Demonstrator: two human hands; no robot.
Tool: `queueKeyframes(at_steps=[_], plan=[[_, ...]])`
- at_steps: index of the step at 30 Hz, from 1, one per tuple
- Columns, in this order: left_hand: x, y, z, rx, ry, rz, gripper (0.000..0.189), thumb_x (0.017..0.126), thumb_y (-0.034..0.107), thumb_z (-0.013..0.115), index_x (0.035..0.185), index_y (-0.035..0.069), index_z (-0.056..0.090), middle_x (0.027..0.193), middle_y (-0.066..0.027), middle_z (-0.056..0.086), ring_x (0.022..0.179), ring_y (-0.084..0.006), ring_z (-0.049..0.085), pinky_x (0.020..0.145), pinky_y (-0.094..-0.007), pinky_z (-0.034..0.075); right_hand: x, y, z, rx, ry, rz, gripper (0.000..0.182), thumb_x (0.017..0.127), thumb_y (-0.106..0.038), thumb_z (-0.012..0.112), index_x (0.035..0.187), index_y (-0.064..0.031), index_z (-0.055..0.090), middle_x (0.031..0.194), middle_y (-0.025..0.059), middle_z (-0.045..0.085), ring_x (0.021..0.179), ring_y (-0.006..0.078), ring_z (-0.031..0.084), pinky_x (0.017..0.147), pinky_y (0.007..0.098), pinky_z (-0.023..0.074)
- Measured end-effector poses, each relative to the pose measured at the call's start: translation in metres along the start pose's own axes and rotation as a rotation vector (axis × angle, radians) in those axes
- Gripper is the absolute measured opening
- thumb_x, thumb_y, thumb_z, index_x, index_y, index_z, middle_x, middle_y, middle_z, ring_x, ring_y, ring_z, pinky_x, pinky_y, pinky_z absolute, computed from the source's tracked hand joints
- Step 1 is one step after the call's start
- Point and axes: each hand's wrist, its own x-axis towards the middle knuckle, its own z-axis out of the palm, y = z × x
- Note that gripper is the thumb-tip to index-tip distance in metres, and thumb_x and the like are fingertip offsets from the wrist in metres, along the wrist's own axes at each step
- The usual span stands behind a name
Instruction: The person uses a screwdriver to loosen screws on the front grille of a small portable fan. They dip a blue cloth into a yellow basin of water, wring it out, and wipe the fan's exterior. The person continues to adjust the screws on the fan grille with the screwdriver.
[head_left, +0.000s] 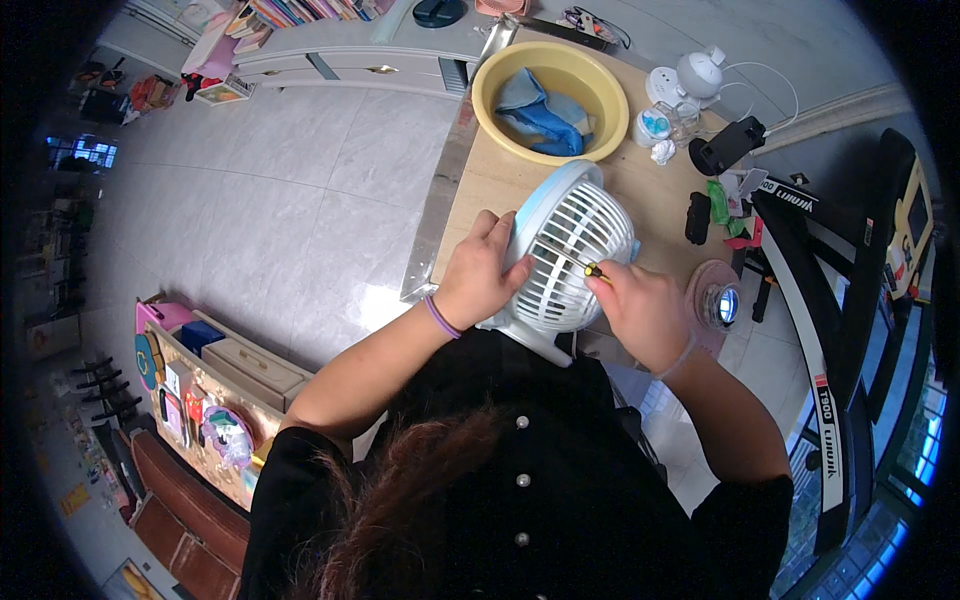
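Observation:
A small white and light-blue fan (564, 259) stands tilted near the table's front edge, close to my body, its slatted rear cage towards my right. My left hand (480, 271) grips the fan's rim from the left, thumb resting near the slats. In my right hand (637, 307) is a screwdriver (590, 268) with a yellow and black handle. Its metal shaft reaches left to the cage, and the tip is at or between the slats; exactly what it touches is too small to tell. The fan's base (534, 341) points down towards my lap.
On the wooden table (487, 191) stands a yellow basin (487, 135) with water and blue cloths. To its right are a white jar (651, 127), a white camera (699, 73) and a black device (727, 146). A glass jar (721, 306) sits right; a treadmill (810, 315) stands beyond.

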Motion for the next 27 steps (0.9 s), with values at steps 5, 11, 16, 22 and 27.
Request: queueKeyframes(at_steps=[5, 11, 16, 22, 27], plan=[[0.001, 0.001, -0.002, -0.06, -0.013, -0.011, 0.052, 0.077, 0.019, 0.066, 0.119, -0.008, 0.048, 0.093, -0.0179, 0.051, 0.079, -0.0315, 0.055, 0.07, -0.0361, 0.047, 0.008, 0.002, -0.006, 0.359, -0.066, 0.154, 0.026, 0.086, -0.03, 0.059, 0.091, -0.004, 0.06, 0.068, 0.0153, 0.062, 0.064, 0.0328, 0.062, 0.059, 0.0425, 0.0482], [-0.01, -0.02, -0.009, -0.156, -0.037, -0.144, 0.053, 0.08, 0.02, 0.066, 0.123, -0.006, 0.047, 0.094, -0.0148, 0.05, 0.085, -0.0232, 0.051, 0.076, -0.0303, 0.044, -0.016, 0.002, -0.026, 0.195, -0.066, 0.301, 0.037, 0.079, -0.036, 0.066, 0.09, -0.0019, 0.058, 0.071, 0.016, 0.062, 0.067, 0.0336, 0.062, 0.061, 0.0406, 0.0475], [-0.021, -0.036, -0.011, -0.277, 0.035, -0.104, 0.051, 0.081, 0.017, 0.065, 0.125, -0.001, 0.046, 0.091, -0.0118, 0.049, 0.089, -0.0186, 0.049, 0.066, -0.029, 0.048, -0.021, 0.064, 0.072, 0.508, 0.302, 0.619, 0.042, 0.076, -0.037, 0.072, 0.09, -0.0008, 0.057, 0.078, 0.0149, 0.062, 0.071, 0.0261, 0.062, 0.063, 0.0363, 0.0472], [-0.044, -0.049, -0.005, -0.728, -0.111, -0.442, 0.048, 0.088, 0.01, 0.058, 0.128, -0.003, 0.035, 0.112, -0.0146, 0.052, 0.085, -0.0136, 0.057, 0.058, -0.0246, 0.049, 0.003, 0.039, 0.131, 1.319, 0.421, 0.71, 0.046, 0.075, -0.03, 0.075, 0.099, 0.0033, 0.053, 0.09, 0.0094, 0.063, 0.08, 0.0163, 0.059, 0.07, 0.0312, 0.0477], [-0.081, -0.073, 0.032, -0.785, -0.12, -0.566, 0.049, 0.088, 0.006, 0.057, 0.127, -0.005, 0.028, 0.114, -0.0153, 0.054, 0.099, -0.0204, 0.056, 0.085, -0.032, 0.049, 0.015, 0.053, 0.129, 0.939, 0.27, 0.534, 0.072, 0.07, -0.032, 0.078, 0.119, 0.0055, 0.043, 0.106, 0.0149, 0.061, 0.095, 0.0219, 0.06, 0.081, 0.0329, 0.0471]])
